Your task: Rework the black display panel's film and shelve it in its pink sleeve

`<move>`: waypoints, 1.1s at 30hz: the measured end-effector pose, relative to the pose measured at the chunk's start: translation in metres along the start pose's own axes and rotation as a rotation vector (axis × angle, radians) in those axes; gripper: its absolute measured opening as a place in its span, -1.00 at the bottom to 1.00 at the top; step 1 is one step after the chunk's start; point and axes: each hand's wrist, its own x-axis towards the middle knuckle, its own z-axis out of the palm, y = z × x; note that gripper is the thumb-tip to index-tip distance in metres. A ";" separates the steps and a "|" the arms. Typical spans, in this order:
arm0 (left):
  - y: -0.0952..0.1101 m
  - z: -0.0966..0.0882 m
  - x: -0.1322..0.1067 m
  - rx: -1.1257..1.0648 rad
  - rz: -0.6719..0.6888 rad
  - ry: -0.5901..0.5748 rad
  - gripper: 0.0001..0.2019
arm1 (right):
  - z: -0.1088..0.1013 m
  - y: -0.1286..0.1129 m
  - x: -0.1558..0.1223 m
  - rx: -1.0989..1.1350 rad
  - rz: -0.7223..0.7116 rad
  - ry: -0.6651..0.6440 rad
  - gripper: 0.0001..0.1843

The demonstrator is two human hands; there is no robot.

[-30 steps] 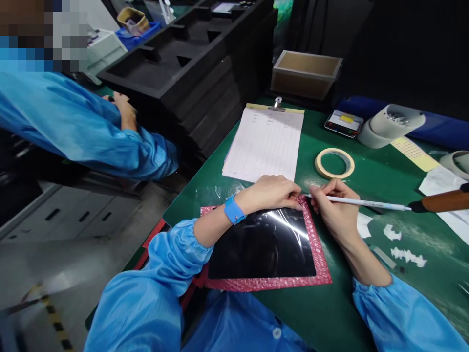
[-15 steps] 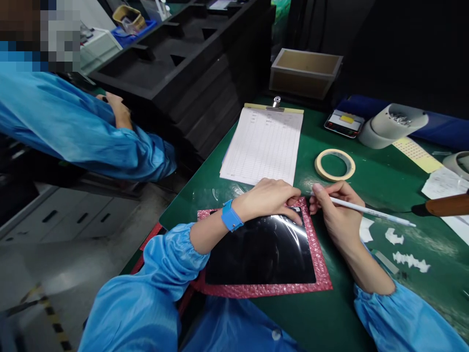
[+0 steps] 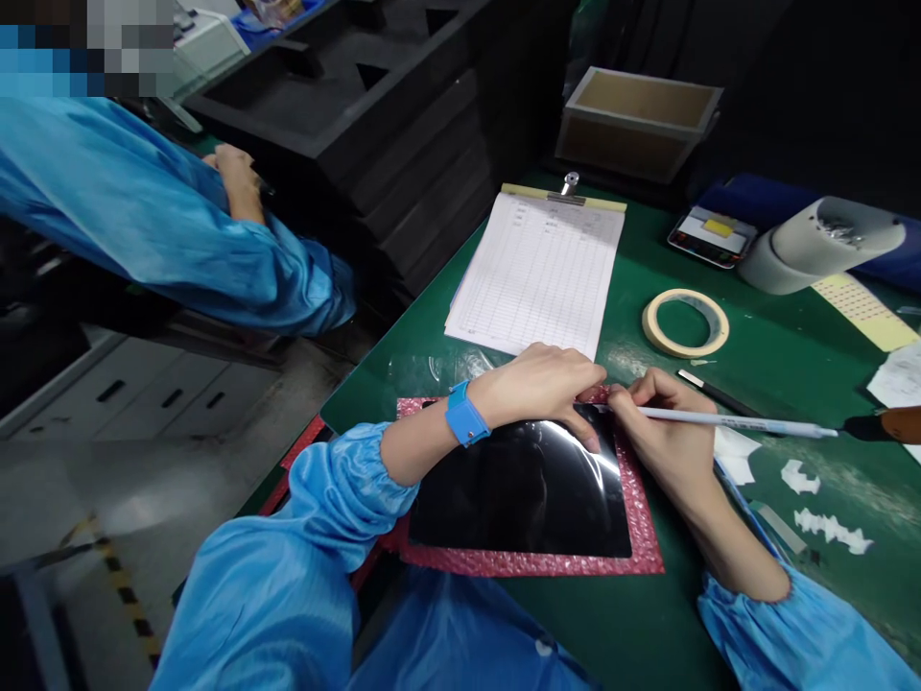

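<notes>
A glossy black panel (image 3: 525, 494) lies on a pink bubble-wrap sheet (image 3: 644, 533) on the green table (image 3: 648, 614). My left hand (image 3: 543, 384), with a blue wrist strap, rests curled on the panel's far right corner, fingers pressed down on it. My right hand (image 3: 666, 427) pinches a thin white pen-like tool (image 3: 748, 420), its tip at that same corner beside my left fingers. The tool's far end reaches a brown handle (image 3: 899, 422) at the right edge.
A clipboard with a form (image 3: 539, 274) and a tape roll (image 3: 685, 323) lie beyond the panel. White paper scraps (image 3: 824, 523) lie to the right. A cardboard box (image 3: 637, 120), white cylinder (image 3: 820, 245) and black foam trays (image 3: 345, 125) stand behind. A co-worker's blue sleeve (image 3: 165, 230) is at left.
My right hand has shifted left, bringing the tool tip onto the panel's corner next to my left fingers. The view has tilted slightly; the panel has stayed put.
</notes>
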 end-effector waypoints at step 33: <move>0.005 -0.004 -0.002 0.030 -0.039 -0.045 -0.51 | -0.001 0.006 0.000 -0.086 -0.033 -0.011 -0.60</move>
